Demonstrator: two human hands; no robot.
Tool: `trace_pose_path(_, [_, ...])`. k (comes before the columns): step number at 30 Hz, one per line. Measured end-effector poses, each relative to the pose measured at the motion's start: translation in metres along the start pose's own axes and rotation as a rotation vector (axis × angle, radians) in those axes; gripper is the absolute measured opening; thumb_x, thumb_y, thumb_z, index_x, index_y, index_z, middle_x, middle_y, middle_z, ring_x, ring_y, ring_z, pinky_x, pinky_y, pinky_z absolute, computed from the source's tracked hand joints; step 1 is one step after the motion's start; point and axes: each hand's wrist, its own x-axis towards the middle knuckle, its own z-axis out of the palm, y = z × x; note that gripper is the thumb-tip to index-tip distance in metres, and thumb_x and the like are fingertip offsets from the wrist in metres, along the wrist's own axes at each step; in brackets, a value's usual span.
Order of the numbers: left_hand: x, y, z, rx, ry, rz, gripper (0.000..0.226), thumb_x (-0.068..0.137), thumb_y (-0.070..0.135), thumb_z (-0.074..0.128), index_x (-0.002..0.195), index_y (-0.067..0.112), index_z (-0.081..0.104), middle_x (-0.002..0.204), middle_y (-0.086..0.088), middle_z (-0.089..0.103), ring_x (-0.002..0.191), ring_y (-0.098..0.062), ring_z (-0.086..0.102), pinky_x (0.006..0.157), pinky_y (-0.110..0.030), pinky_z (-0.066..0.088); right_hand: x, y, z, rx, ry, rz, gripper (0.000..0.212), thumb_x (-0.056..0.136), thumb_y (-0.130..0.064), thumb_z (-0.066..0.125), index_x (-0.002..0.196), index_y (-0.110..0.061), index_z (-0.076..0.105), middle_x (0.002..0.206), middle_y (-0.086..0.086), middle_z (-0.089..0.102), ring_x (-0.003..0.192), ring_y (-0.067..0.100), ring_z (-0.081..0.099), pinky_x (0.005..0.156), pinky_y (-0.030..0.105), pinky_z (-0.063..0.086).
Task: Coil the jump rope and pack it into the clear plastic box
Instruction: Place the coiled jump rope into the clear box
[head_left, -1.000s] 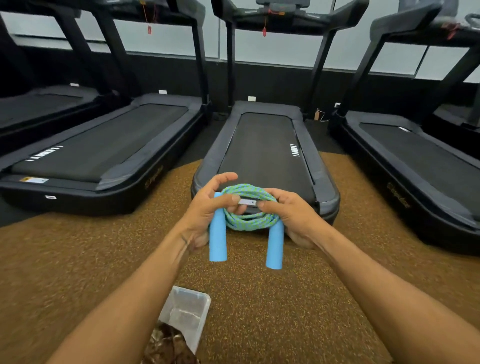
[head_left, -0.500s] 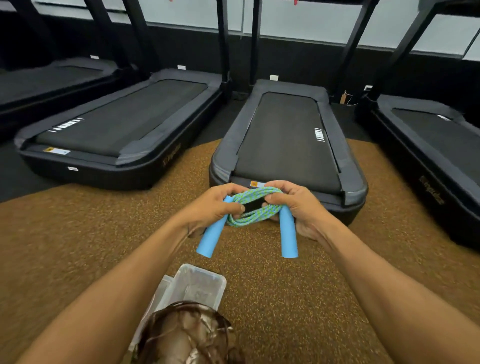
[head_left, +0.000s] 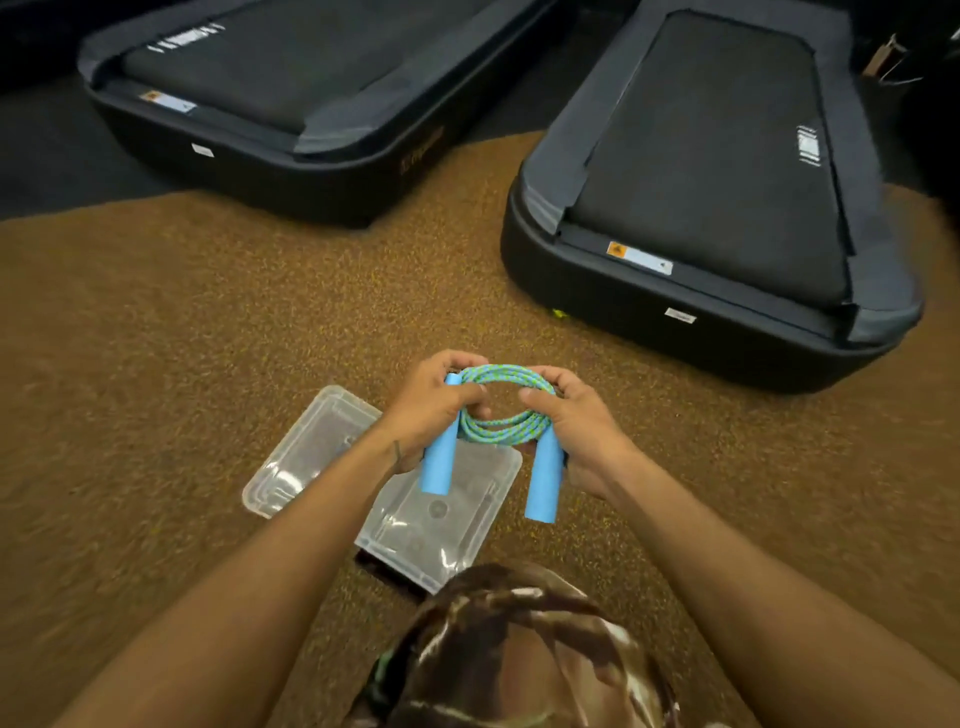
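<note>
The jump rope (head_left: 501, 428) is a blue-green braided cord wound into a tight coil, with two light blue foam handles hanging down. My left hand (head_left: 434, 402) grips the coil's left side and my right hand (head_left: 576, 421) grips its right side, holding it in the air. Below and slightly left of the rope, the clear plastic box (head_left: 436, 525) sits open on the brown floor. What looks like its clear lid (head_left: 306, 452) lies beside it on the left, partly hidden by my left forearm.
Two black treadmill decks stand ahead, one at top left (head_left: 291, 104) and one at right (head_left: 717, 208). Speckled brown rubber flooring (head_left: 156, 364) surrounds the box. A knee in camouflage fabric (head_left: 514, 654) rises at the bottom centre, just in front of the box.
The view has tilted down, bringing the whole box into sight. Both hands have brought the coiled rope lower and closer, over the box's far right part.
</note>
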Motion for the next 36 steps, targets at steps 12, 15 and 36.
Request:
trace_pose_path(12, [0.017,-0.114,-0.04,0.455,0.2,-0.112,0.023,0.08,0.03,0.061,0.103,0.031,0.058,0.091,-0.004,0.07,0.08,-0.025,0.071,0.073,-0.051,0.058,0.056,0.09,0.042,0.08,0.033,0.287,0.025,0.089,0.005,0.054,0.094,-0.019,0.055,0.076,0.007,0.061,0.057,0.018,0.057,0.055,0.03,0.05])
trace_pose_path(15, [0.021,-0.131,-0.041,0.513,0.198,-0.129,0.025,0.084,0.027,0.06,0.106,0.035,0.052,0.09,-0.006,0.069,0.082,-0.029,0.069,0.073,-0.05,0.057,0.065,0.109,0.043,0.071,-0.015,0.368,0.028,0.089,0.009,0.046,0.098,-0.015,0.057,0.076,0.009,0.057,0.055,0.018,0.056,0.049,0.028,0.051])
trace_pose_path(36, [0.055,-0.189,-0.038,0.788,-0.048,-0.124,0.031,0.093,0.015,0.049,0.119,0.025,0.035,0.111,-0.011,0.053,0.082,-0.027,0.056,0.066,-0.038,0.042,0.112,0.16,0.046,0.011,0.015,0.6,0.058,0.081,0.01,0.036,0.13,-0.021,0.038,0.098,0.017,0.053,0.081,0.033,0.06,0.083,0.055,0.054])
